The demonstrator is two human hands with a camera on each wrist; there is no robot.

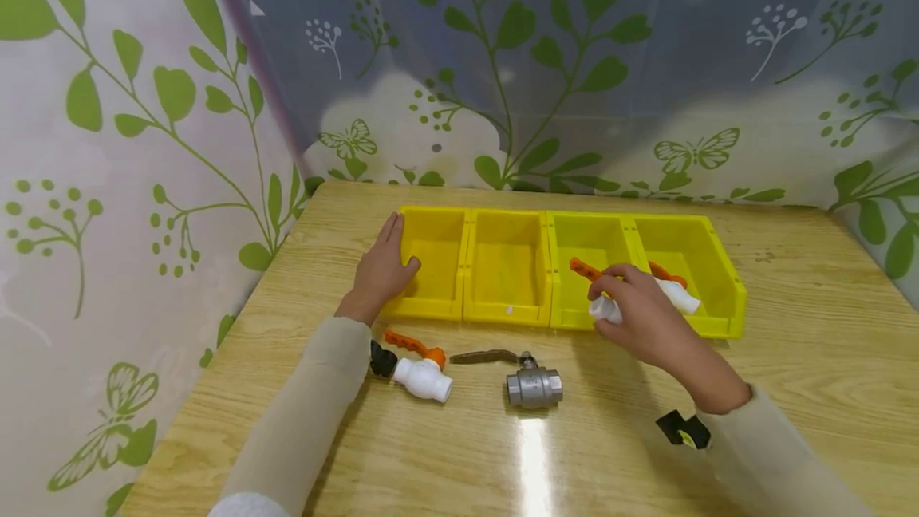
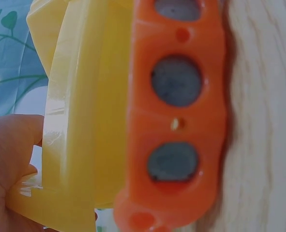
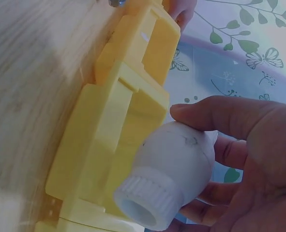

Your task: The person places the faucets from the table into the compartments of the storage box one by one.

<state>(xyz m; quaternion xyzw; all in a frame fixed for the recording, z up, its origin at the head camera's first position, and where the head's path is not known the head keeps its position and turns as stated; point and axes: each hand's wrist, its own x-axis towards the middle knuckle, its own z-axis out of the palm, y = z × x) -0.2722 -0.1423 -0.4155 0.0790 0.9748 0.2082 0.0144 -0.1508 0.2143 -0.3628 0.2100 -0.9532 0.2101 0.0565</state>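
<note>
My right hand (image 1: 642, 313) holds a white plastic ball valve (image 3: 174, 162) with an orange lever handle, over the front of the third bin from the left. In the right wrist view, thumb and fingers grip its round body, the open threaded end facing the camera. My left hand (image 1: 380, 270) grips the side wall of the leftmost yellow bin (image 1: 431, 311), thumb over the edge and fingers along the outside. A second white ball valve (image 1: 424, 379) with an orange handle (image 2: 176, 121) lies near my left wrist. Another white valve (image 1: 678, 295) is in the rightmost bin, partly hidden.
The joined yellow bins stand in a row toward the back of the wooden table (image 1: 459, 461). A metal ball valve (image 1: 534, 386) with a brownish lever lies before them. Patterned cloth (image 1: 445, 86) hangs behind the table and on the left.
</note>
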